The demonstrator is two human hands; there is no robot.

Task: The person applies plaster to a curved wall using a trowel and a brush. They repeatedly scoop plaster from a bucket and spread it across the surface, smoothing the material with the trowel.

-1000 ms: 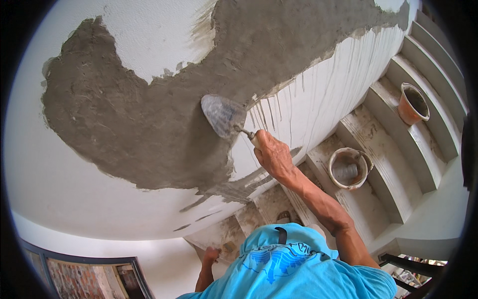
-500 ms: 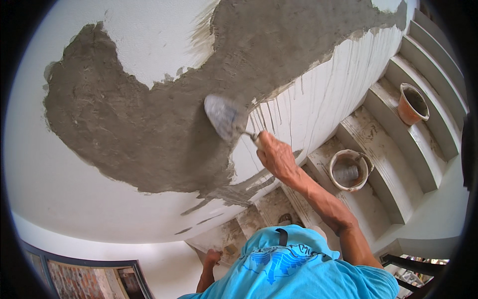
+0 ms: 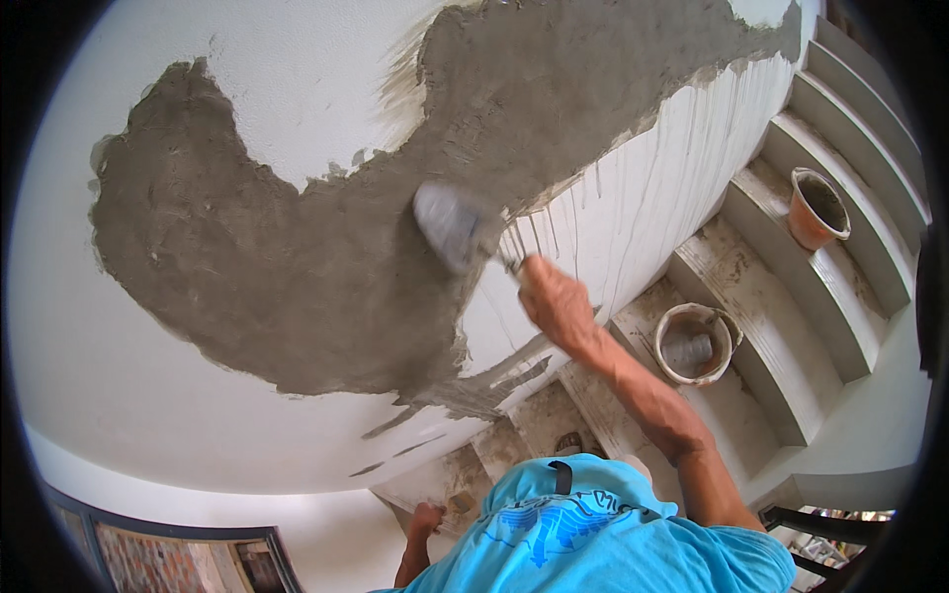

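My right hand (image 3: pixel 559 306) grips the handle of a broad steel trowel (image 3: pixel 450 222), whose blurred blade lies over a wide patch of grey mortar (image 3: pixel 247 296) on the white wall, near the patch's lower right edge. Grey drips run down the paint below that edge. Down at the lower left, beside my turquoise shirt (image 3: pixel 593 534), my left hand (image 3: pixel 428 517) is held low with its fingers curled; what it holds, if anything, is too small to make out.
Curved concrete stairs (image 3: pixel 751 326) climb along the wall to the upper right. A white bucket (image 3: pixel 672 346) with a grey cylindrical object inside and an orange bucket (image 3: pixel 816 222) stand on separate steps. A dark railing (image 3: pixel 830 529) is at lower right, a dark-framed opening (image 3: pixel 173 558) at lower left.
The trowel and my right hand have shifted slightly to the right along the mortar patch. The wall appears a little lower in the view, and my left hand with it.
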